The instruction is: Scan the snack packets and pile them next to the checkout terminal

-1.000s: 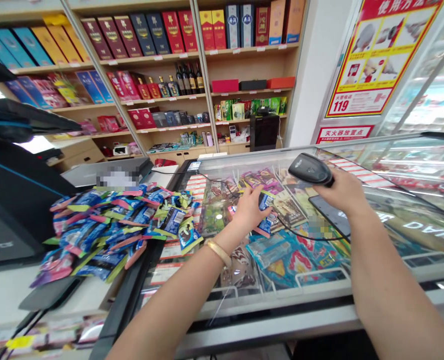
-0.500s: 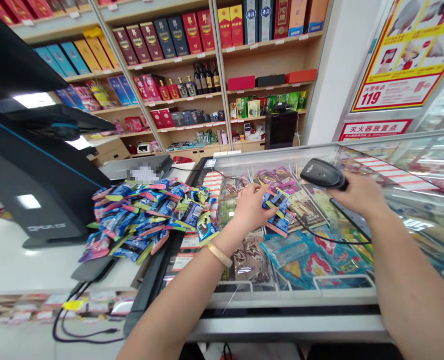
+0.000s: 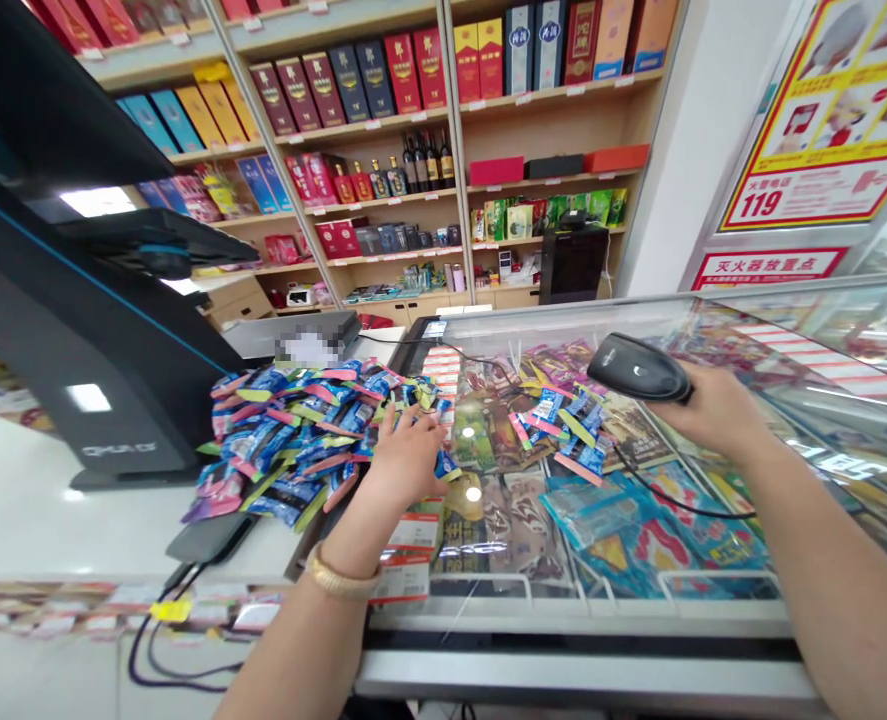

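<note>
My right hand (image 3: 720, 410) is wrapped round a black barcode scanner (image 3: 638, 368), held above the glass top of a chest freezer (image 3: 615, 312). My left hand (image 3: 407, 450), with a gold bangle on the wrist, reaches over the right edge of a heap of small blue, pink and green snack packets (image 3: 293, 420). Its fingers are apart and touch or hover just over the packets there; nothing shows gripped in them. A smaller group of the same packets (image 3: 574, 425) lies on the glass between my hands, below the scanner.
A black checkout terminal (image 3: 113, 330) stands at the left on the white counter (image 3: 38, 520). Near the heap's front lies a dark flat device (image 3: 210, 540) with cables. The scanner's cord (image 3: 683, 505) curves across the glass. Shelves (image 3: 383, 205) of boxes and bottles stand behind.
My left hand has left the small group of packets on the glass and moved left to the heap. The scanner stays in my right hand. The view has turned to the left.
</note>
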`<action>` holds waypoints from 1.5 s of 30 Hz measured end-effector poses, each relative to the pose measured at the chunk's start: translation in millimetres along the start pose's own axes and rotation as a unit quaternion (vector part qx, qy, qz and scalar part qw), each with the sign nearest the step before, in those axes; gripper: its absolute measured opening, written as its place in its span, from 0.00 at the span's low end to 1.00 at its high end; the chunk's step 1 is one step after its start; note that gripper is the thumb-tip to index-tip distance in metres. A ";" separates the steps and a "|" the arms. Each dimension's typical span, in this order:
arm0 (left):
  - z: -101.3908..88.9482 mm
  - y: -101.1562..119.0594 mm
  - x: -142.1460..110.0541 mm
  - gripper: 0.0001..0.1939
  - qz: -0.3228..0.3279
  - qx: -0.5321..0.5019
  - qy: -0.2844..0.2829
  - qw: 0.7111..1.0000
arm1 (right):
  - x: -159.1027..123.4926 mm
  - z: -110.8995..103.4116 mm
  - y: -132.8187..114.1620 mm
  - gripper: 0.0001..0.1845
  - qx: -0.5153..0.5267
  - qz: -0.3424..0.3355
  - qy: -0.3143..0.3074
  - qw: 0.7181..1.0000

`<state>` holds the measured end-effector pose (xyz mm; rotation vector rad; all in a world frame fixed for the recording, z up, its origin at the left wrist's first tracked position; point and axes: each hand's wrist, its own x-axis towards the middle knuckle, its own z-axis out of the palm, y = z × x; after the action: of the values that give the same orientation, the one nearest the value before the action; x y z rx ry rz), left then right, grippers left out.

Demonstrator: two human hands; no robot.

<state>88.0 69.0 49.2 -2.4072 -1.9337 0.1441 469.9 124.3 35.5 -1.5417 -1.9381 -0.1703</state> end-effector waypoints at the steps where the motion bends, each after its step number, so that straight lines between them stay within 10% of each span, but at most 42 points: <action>1: 2.2 -1.0 0.6 0.39 0.004 -0.002 0.000 1.000 | -0.4 0.3 -3.3 0.17 0.012 -0.010 -0.004 1.000; 14: 14.5 3.6 10.5 0.33 0.075 -0.177 0.102 0.976 | -4.9 6.9 -29.4 0.12 0.128 -0.107 -0.016 0.986; 22: 30.7 7.5 25.3 0.44 0.062 -0.634 0.116 0.762 | -11.3 12.4 -43.3 0.15 0.181 -0.130 -0.039 0.974; 25: 32.2 7.3 27.6 0.46 0.058 -0.675 0.136 0.722 | -12.0 10.0 -48.6 0.18 0.214 -0.141 -0.057 0.965; 31: 34.6 5.6 28.5 0.43 0.069 -0.666 0.145 0.728 | -11.9 3.4 -58.7 0.11 0.234 -0.151 -0.107 0.954; 45: 44.2 10.2 30.1 0.35 0.114 -0.481 0.198 0.846 | -14.2 2.7 -67.2 0.09 0.182 -0.138 -0.174 0.958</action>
<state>99.8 95.3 3.0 -2.7934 -1.7041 -1.5354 409.0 93.6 44.7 -1.1092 -2.2977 0.3477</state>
